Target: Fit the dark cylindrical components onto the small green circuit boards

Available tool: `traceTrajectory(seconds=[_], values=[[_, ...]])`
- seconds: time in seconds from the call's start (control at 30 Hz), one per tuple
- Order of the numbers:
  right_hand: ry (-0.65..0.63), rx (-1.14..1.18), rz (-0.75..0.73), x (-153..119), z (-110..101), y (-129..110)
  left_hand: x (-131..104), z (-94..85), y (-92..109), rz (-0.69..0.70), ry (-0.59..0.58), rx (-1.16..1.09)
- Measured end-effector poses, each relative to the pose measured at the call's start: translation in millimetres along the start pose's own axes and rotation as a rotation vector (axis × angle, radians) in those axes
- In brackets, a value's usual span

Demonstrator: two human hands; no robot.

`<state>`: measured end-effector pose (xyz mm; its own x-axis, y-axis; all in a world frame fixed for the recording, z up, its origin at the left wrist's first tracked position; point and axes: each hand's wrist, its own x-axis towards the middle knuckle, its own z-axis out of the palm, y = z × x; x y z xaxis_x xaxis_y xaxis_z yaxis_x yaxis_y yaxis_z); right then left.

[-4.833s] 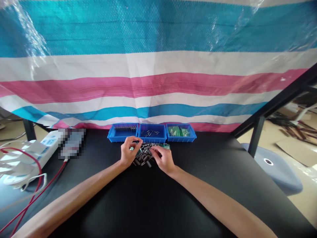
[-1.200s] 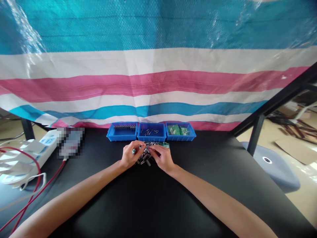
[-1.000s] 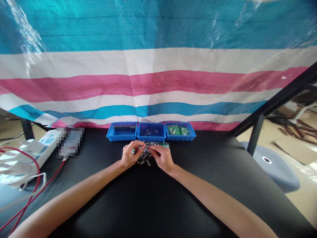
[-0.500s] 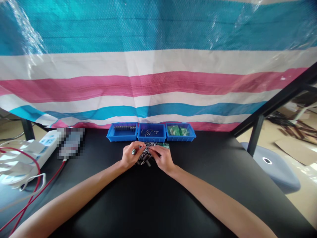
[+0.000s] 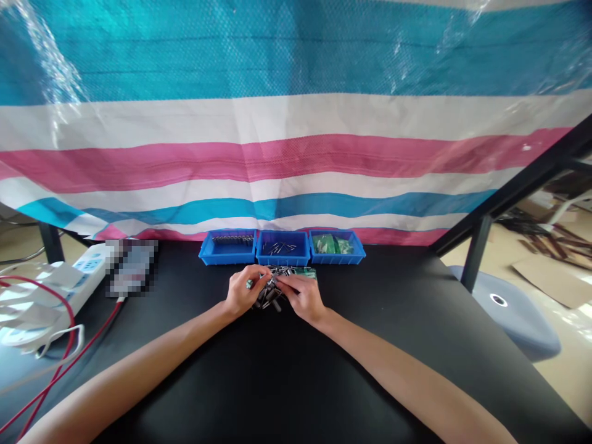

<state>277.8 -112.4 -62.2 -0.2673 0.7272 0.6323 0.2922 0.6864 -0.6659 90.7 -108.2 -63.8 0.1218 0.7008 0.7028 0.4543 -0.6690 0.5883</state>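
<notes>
My left hand (image 5: 241, 293) is closed, with thumb and forefinger pinched together over a pile of small metal parts (image 5: 272, 302). A small green-and-white bit (image 5: 250, 283) shows at its curled fingers; its kind is too small to tell. Facing it, my right hand (image 5: 304, 297) is closed too, its fingertips pinched close to the left ones. Between the fingertips is a small greyish piece that I cannot name. The pile holds dark short cylinders and thin silver pins, partly hidden by both hands. Behind my right hand lies a flat green packet (image 5: 309, 271).
Three blue bins stand behind the pile: the left bin (image 5: 226, 254) has a row of metal cylinders, the middle bin (image 5: 283, 256) thin pins, the right bin (image 5: 337, 259) green packets. A power strip (image 5: 87, 271) and red cable (image 5: 99, 333) lie left. A striped sheet (image 5: 296, 154) hangs behind.
Both hands stay over the pile in nearly the same place. The right fingers have shifted slightly at the pinch.
</notes>
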Motion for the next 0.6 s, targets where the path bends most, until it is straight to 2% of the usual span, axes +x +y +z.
traceTrajectory(seconds=[0.6], values=[[-0.01,-0.017,-0.024,0.0,-1.8,-4.7,-0.6,-0.3,-0.5,0.001,0.008,0.006]])
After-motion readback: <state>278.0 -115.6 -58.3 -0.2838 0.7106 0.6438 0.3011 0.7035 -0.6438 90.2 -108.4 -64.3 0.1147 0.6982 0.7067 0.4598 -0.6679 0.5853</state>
